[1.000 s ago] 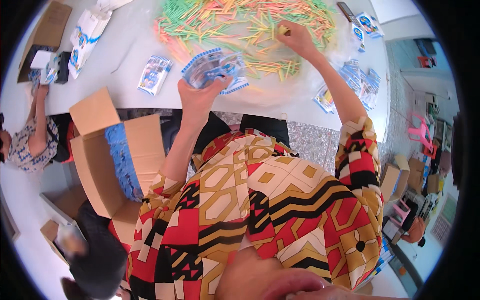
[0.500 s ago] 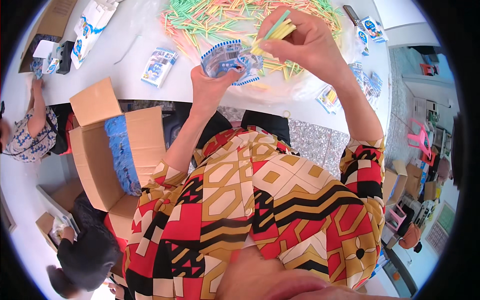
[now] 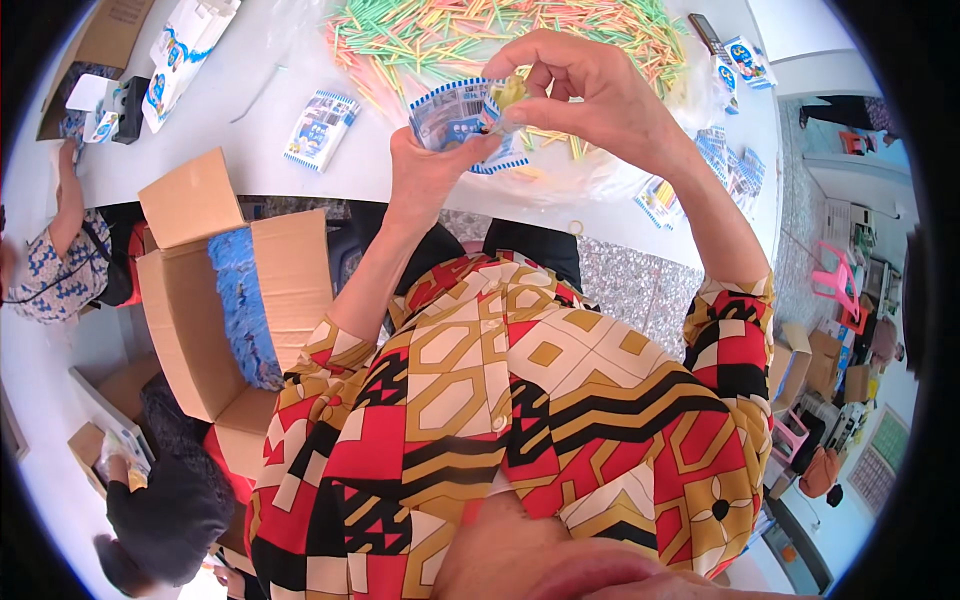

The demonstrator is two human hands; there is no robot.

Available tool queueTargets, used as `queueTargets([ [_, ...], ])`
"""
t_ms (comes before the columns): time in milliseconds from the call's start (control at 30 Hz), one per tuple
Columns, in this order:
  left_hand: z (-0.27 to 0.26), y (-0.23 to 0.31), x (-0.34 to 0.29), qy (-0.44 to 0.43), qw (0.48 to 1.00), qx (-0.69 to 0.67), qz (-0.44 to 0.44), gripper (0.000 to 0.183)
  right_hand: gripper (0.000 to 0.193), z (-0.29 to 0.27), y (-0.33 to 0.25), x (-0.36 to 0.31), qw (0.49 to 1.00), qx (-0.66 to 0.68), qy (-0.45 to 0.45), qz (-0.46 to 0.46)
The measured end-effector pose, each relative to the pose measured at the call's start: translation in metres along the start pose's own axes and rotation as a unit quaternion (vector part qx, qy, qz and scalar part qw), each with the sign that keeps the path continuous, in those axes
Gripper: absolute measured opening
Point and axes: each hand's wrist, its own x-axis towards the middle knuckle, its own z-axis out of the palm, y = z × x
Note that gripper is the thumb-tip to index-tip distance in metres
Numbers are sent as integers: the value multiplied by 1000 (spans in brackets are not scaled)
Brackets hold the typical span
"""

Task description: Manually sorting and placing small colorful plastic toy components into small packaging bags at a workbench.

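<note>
The left grip (image 3: 422, 178) is closed on a blue-and-white packet (image 3: 446, 118), thumb across its lower part; whether it pinches 1 layer or several, I cannot tell. The right grip (image 3: 592, 98) is narrow, with yellowish sticks (image 3: 512, 92) between its fingers, right at the packet's right-hand end. The packet is held up in front of the stick pile (image 3: 420, 32), above the near part of the surface (image 3: 255, 135).

The likeliest trouble is at that opening: if the soft film folds inward, the stick ends could catch on its edge, bend, or split the side. Squeezing the 2 hands together too hard might snap thin sticks (they look brittle, though that is a guess). A loose right grip could let a few slip out and drop onto the plastic sheet (image 3: 585, 190) or over the surface's edge toward the floor (image 3: 630, 285). And should the left thumb relax, the packet could twist and its mouth close.
</note>
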Motion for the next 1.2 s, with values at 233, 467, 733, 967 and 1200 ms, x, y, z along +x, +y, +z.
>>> queueTargets([
  [233,-2,2,1,-4,1000,-11,-22,26,12,-12,9,2,976,154,124,93],
  [467,1,1,7,-49,998,12,-47,36,12,22,59,-27,980,177,91,16],
  [733,15,7,6,-3,994,-86,-74,29,16,19,72,-42,939,281,196,-28],
  [967,11,-11,11,42,995,-75,-54,28,15,-6,93,-100,929,165,332,3],
  [1200,10,-18,18,35,994,-86,-60,24,16,-17,105,-194,878,131,456,61],
])
